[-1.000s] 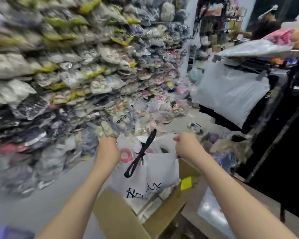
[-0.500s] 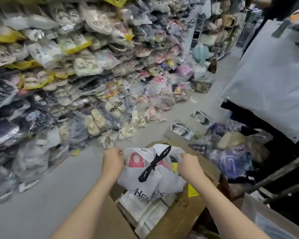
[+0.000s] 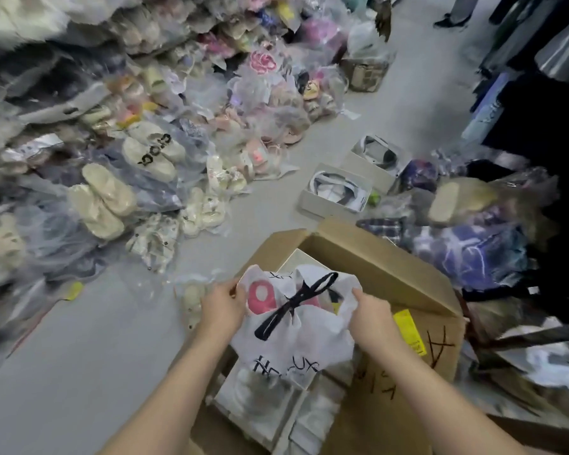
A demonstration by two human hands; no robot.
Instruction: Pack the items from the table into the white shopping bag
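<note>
**White shopping bag held open over a carton.** The white shopping bag (image 3: 293,336) stands in the open top of the cardboard box (image 3: 375,257). Its base is on, or just above, the flat white packets (image 3: 260,405) stacked inside the box; which of the two cannot be told.

- **Grip:** The person's left hand (image 3: 222,307) pinches the bag's rim on the side away from the box's yellow label (image 3: 408,330). The right hand (image 3: 370,315) is curled round the rim on the label side. Both hands are closed on the material and hold the mouth apart.
- **Contents:** A black loop handle (image 3: 293,303) lies slack across the opening. Beneath it, a pink-and-white item (image 3: 260,297) shows inside the bag. Anything else in the bag is hidden.
- **Handling (judged):** The bag creases and sags between the two hands, so it is probably thin and soft, with no stiffness of its own. If either side were let go, the mouth would likely fall shut. The load looks light, since finger pinches alone carry it without stretching the rim. The rim, taken at two opposite points, is the sound hold while filling. The black handle suits lifting and carrying. The smooth skin may slip, so a firm pinch is advisable.
- **Surroundings:** Two open shoe boxes (image 3: 337,192) lie on the floor beyond the box's far flaps. Bagged slippers (image 3: 145,156) are heaped to the left of the box.
</note>
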